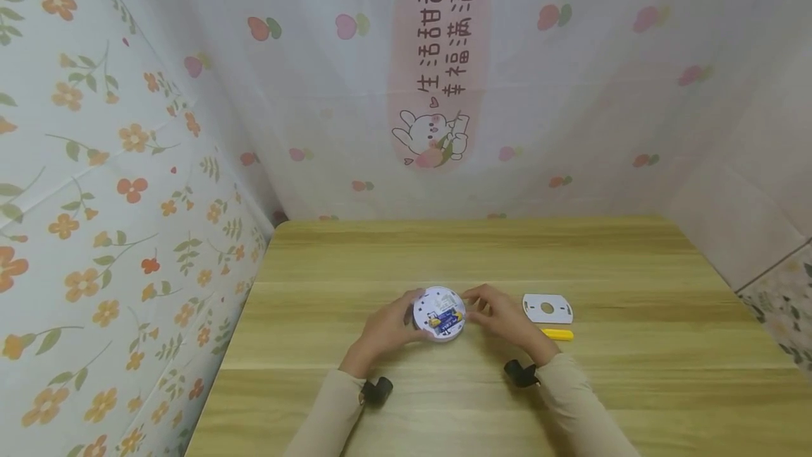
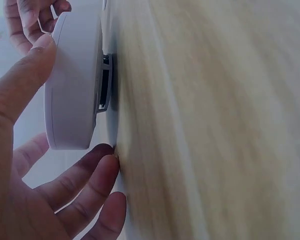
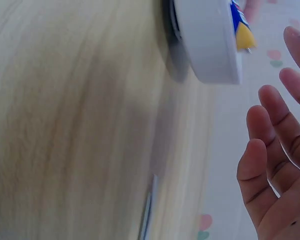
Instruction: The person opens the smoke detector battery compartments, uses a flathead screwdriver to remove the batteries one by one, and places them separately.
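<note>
My left hand [image 1: 388,324] grips a round white smoke alarm [image 1: 431,305] by its left side, thumb on the near edge and fingers round the far edge. The alarm's back faces up, showing a blue and yellow battery [image 1: 447,318] in its compartment; the battery's yellow part sticks up past the rim in the right wrist view. Underneath, a dark slotted vent [image 2: 105,82] faces the wood. My right hand [image 1: 501,312] hovers just right of the alarm, fingers loosely bent and holding nothing. In the right wrist view its fingertips [image 3: 260,117] stand apart from the white casing.
A white mounting plate [image 1: 562,309] with a round central hole lies right of my right hand. Just in front of it is a yellow stick-like tool [image 1: 558,334], partly behind my right wrist. The wooden table [image 1: 355,252] ends at a patterned curtain [image 1: 330,118].
</note>
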Demonstrator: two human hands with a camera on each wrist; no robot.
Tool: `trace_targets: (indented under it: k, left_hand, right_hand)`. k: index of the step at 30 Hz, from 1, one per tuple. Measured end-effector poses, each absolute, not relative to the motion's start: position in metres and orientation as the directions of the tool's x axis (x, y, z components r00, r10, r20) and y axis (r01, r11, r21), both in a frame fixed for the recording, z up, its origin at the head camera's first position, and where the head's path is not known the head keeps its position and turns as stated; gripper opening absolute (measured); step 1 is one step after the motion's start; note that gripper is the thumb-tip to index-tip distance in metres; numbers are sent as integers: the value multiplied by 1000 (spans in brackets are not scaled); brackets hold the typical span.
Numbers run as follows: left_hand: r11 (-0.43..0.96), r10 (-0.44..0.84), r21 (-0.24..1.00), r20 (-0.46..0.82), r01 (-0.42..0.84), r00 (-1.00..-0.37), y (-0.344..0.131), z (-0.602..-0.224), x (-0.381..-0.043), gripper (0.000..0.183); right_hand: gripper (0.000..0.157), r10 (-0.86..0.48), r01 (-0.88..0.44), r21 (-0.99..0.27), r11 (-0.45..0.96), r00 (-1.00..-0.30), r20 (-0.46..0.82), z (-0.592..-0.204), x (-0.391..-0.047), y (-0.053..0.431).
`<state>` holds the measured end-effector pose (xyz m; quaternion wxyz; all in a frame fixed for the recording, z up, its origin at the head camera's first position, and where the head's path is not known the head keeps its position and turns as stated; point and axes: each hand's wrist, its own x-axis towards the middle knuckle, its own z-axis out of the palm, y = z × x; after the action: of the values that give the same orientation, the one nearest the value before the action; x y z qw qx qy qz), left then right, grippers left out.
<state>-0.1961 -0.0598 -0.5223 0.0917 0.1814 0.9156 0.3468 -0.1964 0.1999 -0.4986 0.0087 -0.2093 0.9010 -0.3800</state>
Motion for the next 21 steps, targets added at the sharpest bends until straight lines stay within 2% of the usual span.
trace_targets:
  k: [12,21]
  left_hand:
    - [674,416,688,-55,268,-907,-58,-525,-199,102]
    - [657,415,712,-65,249,-907,-58,-525,-201,101]
  right_hand:
    - [21,-507,-418,-699,580,-857,93,-504,-201,187]
    - [18,-515,-424,-632,649,-856,45,-501,-204,182]
